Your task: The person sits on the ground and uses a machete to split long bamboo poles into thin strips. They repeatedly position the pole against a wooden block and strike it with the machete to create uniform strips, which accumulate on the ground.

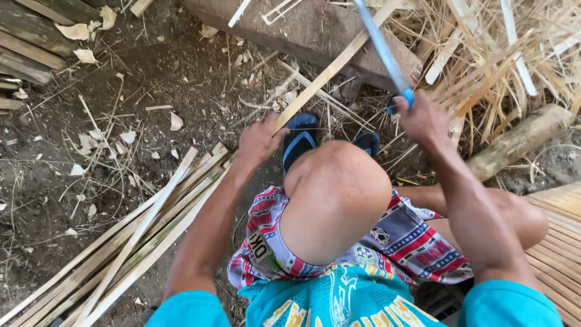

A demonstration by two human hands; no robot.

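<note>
While the long bamboo strip [327, 72] is held at its near end by the left hand [259, 140], it is kept slanting up over the dirt ground [151, 85] so it can be cut. The left grip is closed around the strip. A blue-handled knife [384, 51] is squeezed tight in the right hand [423, 118], just beside the strip. More strips [139, 236] are laid together by the left arm, close enough to reach.
</note>
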